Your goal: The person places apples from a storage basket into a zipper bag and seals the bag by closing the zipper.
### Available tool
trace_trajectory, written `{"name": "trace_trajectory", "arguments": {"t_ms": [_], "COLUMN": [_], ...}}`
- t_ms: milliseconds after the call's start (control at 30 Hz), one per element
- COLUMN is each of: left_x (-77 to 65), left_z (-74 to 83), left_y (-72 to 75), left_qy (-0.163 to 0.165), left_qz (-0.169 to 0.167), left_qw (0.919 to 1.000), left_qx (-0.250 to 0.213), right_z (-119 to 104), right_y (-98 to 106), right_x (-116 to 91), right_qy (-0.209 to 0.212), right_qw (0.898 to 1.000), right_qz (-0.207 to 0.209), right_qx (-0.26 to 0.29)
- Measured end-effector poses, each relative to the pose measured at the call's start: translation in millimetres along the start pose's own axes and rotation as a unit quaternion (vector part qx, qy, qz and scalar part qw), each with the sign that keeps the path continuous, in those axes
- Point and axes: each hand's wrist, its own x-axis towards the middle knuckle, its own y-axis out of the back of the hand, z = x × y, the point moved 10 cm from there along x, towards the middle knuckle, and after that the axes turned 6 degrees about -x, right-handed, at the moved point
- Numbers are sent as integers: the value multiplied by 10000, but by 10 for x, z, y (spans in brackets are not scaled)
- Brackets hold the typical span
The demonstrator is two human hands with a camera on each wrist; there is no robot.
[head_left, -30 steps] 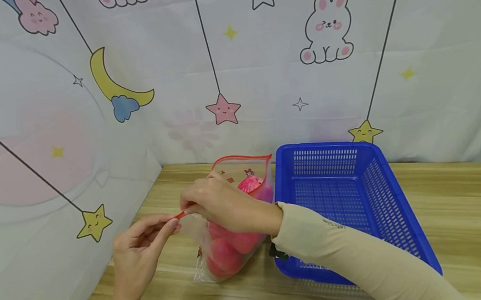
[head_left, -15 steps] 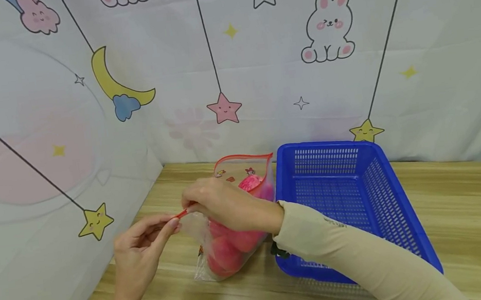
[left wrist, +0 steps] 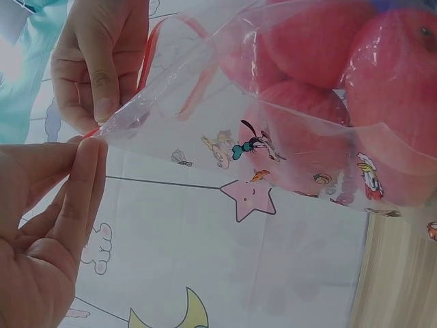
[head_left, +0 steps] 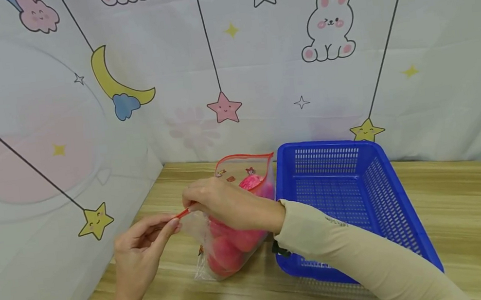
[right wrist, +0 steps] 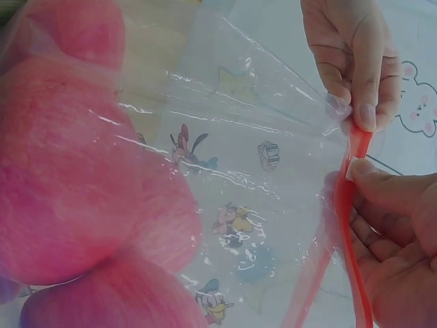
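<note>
A clear zip bag [head_left: 200, 227] printed with cartoon figures stands on the table, with several round pinkish-red fruits [head_left: 225, 255] inside; they look like peaches or apples. My left hand [head_left: 137, 253] pinches one end of the bag's red zip strip [head_left: 182, 213] between thumb and fingertips. Close beside it, my right hand [head_left: 224, 203] pinches the same strip. In the right wrist view, the right thumb presses a small whitish slider [right wrist: 351, 169] on the strip. Beyond the hands, the bag's mouth gapes. The right hand hides part of the bag in the head view.
A blue plastic basket [head_left: 405, 211] sits right of the bag, with the right sleeve [head_left: 342, 242] crossing over its near left corner. The wood-grain table [head_left: 464, 224] extends to the right. A white printed cloth [head_left: 268, 83] hangs behind and along the left.
My right hand has slid slightly to the right along the red strip, so a little more strip shows between the hands. The left hand keeps its pinch. Bag and basket stay put.
</note>
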Motion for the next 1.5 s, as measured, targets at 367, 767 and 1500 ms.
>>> {"name": "trace_trajectory", "arguments": {"t_ms": [367, 767, 1500], "left_x": [-11, -23, -54], "left_z": [2, 11, 2], "left_y": [-1, 15, 35], "left_qy": [-7, -72, -15], "left_qz": [-11, 43, 79], "left_qw": [10000, 9999, 9997], "left_qx": [-90, -70, 235], "right_z": [30, 62, 131], "right_y": [-13, -3, 22], "right_x": [1, -15, -57], "right_qy": [-108, -124, -181], "right_qw": [9999, 9998, 9996], "right_qz": [-121, -146, -83], "right_qx": [27, -28, -184]}}
